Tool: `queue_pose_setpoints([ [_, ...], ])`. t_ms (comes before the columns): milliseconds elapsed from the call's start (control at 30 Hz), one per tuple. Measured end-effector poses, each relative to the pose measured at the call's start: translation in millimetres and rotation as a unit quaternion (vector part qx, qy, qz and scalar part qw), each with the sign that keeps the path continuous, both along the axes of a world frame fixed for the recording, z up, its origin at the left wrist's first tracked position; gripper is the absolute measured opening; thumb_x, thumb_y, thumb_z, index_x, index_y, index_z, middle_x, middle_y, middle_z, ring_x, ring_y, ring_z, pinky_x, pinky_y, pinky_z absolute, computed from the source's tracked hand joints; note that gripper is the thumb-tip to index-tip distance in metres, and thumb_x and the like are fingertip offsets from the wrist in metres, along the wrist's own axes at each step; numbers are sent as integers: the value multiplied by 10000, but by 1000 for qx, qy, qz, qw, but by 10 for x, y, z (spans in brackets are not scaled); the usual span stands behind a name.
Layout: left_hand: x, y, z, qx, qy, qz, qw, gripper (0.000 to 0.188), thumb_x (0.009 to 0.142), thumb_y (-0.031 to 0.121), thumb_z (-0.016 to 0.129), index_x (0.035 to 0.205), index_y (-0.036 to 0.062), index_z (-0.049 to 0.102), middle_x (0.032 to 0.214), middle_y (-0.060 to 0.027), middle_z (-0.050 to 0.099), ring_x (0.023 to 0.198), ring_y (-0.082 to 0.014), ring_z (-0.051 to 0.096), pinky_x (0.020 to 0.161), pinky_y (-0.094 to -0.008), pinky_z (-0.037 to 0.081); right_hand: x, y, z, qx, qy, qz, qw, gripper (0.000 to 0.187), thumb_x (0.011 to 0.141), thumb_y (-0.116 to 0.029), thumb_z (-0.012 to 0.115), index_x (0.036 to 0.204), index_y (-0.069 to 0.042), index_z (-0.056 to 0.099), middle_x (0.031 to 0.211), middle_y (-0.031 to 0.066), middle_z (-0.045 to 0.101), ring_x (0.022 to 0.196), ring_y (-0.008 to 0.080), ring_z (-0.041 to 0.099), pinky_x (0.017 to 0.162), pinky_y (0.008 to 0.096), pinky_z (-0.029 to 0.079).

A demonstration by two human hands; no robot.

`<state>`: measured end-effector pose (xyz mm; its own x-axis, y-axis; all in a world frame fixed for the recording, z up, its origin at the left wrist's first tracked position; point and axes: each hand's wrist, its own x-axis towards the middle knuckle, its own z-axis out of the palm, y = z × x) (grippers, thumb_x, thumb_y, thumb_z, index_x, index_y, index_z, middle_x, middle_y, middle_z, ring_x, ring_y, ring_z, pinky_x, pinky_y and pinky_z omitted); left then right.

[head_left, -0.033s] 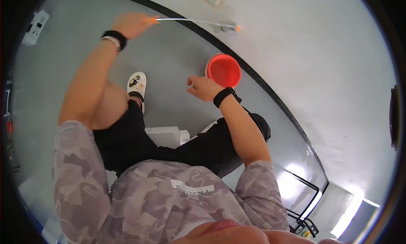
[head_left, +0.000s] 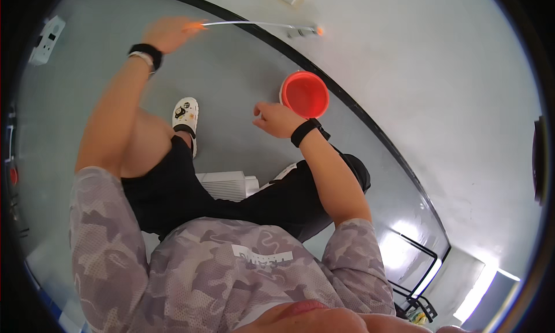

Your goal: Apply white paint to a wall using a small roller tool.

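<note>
The left hand (head_left: pixel 173 34), slightly blurred, is grasping the orange end of a long, slender, pale rod with an orange tip (head_left: pixel 248 23). The rod is extending from that hand to the right, crossing in view the black skirting strip (head_left: pixel 287 51) and ending, at its tip, before the pale, smooth wall (head_left: pixel 428 90); whether the tip is touching the wall cannot be told. Small grey parts are showing near the tip, too small to identify.

The right hand (head_left: pixel 279 120) is hanging nearer the body, well apart from the rod, its fingers loosely curling; whether they are enclosing anything cannot be told. Just beyond it, a round, red, open bucket (head_left: pixel 305 95) is standing on the grey floor (head_left: pixel 231 73) beside the skirting strip. The hand is overlapping the bucket's near edge in view, contact being unclear. The rod is thus lying beyond both bucket and right hand.

A white clog with dark decorations (head_left: pixel 185 113) is resting on the floor between the two forearms, and a white, ribbed, box-shaped object (head_left: pixel 222 185) is lying nearer the body, between the legs.
</note>
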<state>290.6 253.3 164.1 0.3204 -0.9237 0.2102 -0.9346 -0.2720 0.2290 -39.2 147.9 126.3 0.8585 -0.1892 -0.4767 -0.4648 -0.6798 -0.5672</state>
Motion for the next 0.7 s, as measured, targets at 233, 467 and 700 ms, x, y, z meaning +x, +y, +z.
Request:
queue_pose_setpoints([
  [233, -270, -157, 209, 191, -92, 128, 969, 421, 907, 522, 445, 924, 142, 625, 788, -51, 638, 731, -269, 605, 625, -388, 459, -306, 170, 259, -34, -80, 13, 996, 254, 857, -230, 574, 1016, -38, 526, 902, 142, 610, 857, 319, 588, 731, 410, 469],
  [467, -843, -858, 57, 143, -116, 10, 983, 447, 887, 503, 472, 892, 85, 630, 806, -121, 651, 782, -316, 623, 670, -435, 482, -395, 133, 210, -24, -63, 14, 998, 244, 868, -197, 582, 1046, -48, 509, 869, 113, 595, 812, 294, 588, 706, 389, 465],
  [700, -180, -235, -61, 67, -75, 40, 994, 417, 898, 539, 426, 1091, 235, 635, 925, -50, 658, 855, -281, 616, 732, -392, 479, -232, 252, 267, -59, -92, 20, 994, 252, 848, -200, 592, 1030, -42, 520, 891, 123, 610, 829, 309, 591, 723, 409, 467],
])
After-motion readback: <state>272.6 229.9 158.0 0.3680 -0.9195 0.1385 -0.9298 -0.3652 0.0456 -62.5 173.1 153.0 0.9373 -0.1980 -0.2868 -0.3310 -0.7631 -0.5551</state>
